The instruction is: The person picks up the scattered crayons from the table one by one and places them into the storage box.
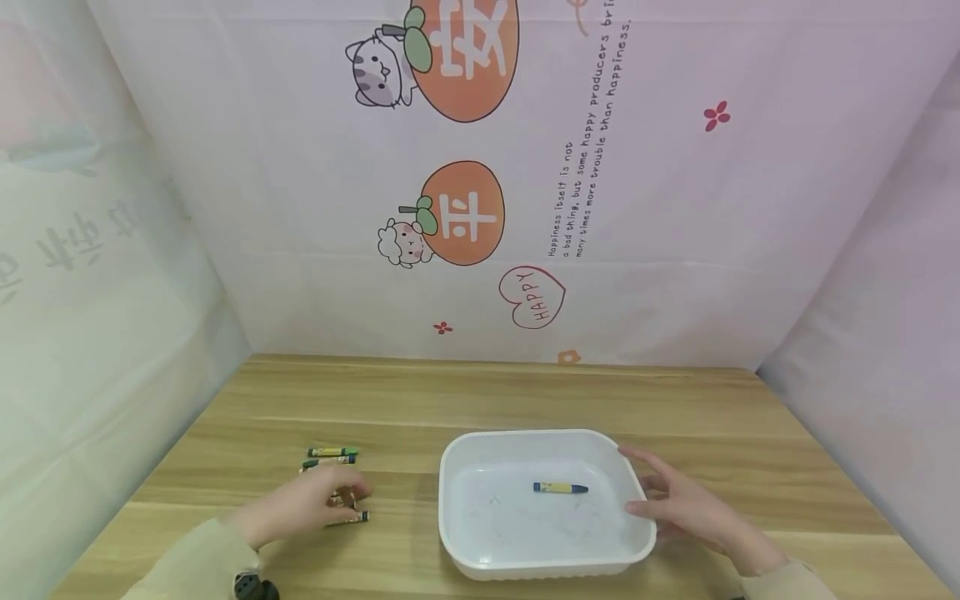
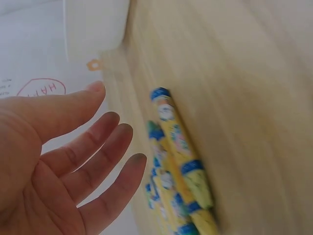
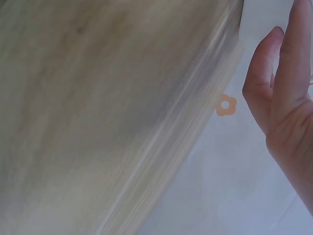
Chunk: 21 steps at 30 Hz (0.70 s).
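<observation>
My left hand hovers over a small group of crayons at the left of the table, fingers loosely bent. In the left wrist view, nothing lies between its thumb and fingers, and several crayons with yellow wrappers and blue bands lie just beyond the fingertips. A green-tipped crayon lies at the far side of the group; the hand partly hides others. My right hand holds the right side of a white plastic basin, thumb over the rim. Inside the basin lies one dark blue crayon.
The wood-grain table extends behind and around the basin. White printed cloth hangs along the table's back edge, and pale cloth walls stand at the left and right sides.
</observation>
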Each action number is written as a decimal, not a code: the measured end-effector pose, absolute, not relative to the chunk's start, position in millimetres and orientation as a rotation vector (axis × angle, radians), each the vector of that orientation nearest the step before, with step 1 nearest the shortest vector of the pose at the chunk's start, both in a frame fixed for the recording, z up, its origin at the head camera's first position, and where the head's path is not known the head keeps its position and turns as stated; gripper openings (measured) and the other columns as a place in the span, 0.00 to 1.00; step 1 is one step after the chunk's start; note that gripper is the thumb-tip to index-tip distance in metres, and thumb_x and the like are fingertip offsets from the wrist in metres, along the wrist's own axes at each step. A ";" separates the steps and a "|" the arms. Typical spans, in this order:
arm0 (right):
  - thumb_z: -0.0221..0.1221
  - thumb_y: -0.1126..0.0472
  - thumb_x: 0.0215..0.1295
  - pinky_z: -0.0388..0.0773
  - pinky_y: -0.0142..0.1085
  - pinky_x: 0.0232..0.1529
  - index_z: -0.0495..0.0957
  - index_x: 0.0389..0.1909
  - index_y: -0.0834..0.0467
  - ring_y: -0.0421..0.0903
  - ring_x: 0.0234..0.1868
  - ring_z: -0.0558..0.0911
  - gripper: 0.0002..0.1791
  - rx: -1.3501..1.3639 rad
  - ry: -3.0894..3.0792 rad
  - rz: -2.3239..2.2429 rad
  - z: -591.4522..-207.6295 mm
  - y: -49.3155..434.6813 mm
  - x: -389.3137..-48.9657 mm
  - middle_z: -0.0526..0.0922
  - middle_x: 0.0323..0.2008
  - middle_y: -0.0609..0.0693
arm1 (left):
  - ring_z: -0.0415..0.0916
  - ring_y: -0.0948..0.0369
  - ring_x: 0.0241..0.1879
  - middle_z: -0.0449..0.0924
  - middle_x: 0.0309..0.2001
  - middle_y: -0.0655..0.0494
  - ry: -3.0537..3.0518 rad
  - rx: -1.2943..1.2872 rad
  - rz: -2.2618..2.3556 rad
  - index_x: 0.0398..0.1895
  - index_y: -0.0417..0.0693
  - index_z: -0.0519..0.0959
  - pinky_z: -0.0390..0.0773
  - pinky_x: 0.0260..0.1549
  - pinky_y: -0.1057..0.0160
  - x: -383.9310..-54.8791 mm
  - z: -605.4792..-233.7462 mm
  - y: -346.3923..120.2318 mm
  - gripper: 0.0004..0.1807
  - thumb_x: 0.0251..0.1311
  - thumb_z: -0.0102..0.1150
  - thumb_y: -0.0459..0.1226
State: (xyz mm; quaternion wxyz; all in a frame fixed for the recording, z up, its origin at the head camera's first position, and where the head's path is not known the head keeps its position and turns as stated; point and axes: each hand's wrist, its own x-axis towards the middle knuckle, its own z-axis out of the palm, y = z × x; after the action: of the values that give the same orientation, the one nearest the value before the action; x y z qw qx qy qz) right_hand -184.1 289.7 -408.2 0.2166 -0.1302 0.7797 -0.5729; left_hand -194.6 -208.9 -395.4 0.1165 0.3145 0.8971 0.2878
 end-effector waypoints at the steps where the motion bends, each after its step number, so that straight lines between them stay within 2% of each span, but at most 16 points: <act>1: 0.58 0.62 0.62 0.82 0.48 0.35 0.37 0.71 0.58 0.52 0.40 0.81 0.45 -0.368 2.162 -1.588 -408.6 289.8 -184.2 0.65 0.52 0.75 | 0.74 0.69 0.36 0.80 0.38 0.57 2.626 0.927 0.840 0.44 0.44 0.78 0.77 0.33 0.69 -193.2 -396.8 -210.7 0.13 0.55 0.61 0.36; 11: 0.58 0.62 0.62 0.82 0.47 0.34 0.38 0.71 0.57 0.52 0.41 0.81 0.45 -0.347 2.182 -1.574 -408.4 289.9 -183.5 0.65 0.53 0.75 | 0.74 0.68 0.38 0.80 0.40 0.58 2.647 0.893 0.817 0.43 0.44 0.79 0.77 0.36 0.67 -183.8 -405.5 -220.5 0.14 0.53 0.63 0.36; 21: 0.57 0.62 0.62 0.82 0.48 0.35 0.38 0.72 0.57 0.52 0.42 0.81 0.45 -0.335 2.185 -1.566 -407.2 288.8 -183.4 0.66 0.53 0.74 | 0.73 0.69 0.37 0.79 0.38 0.59 2.698 0.929 0.808 0.43 0.45 0.80 0.76 0.35 0.69 -179.9 -410.8 -222.3 0.16 0.49 0.66 0.37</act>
State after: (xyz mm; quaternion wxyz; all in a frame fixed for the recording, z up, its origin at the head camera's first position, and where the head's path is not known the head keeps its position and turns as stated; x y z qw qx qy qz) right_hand -183.4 288.8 -407.2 0.2144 -0.1209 0.7878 -0.5646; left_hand -179.9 -222.3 -410.8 0.0879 0.3120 0.9062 0.2714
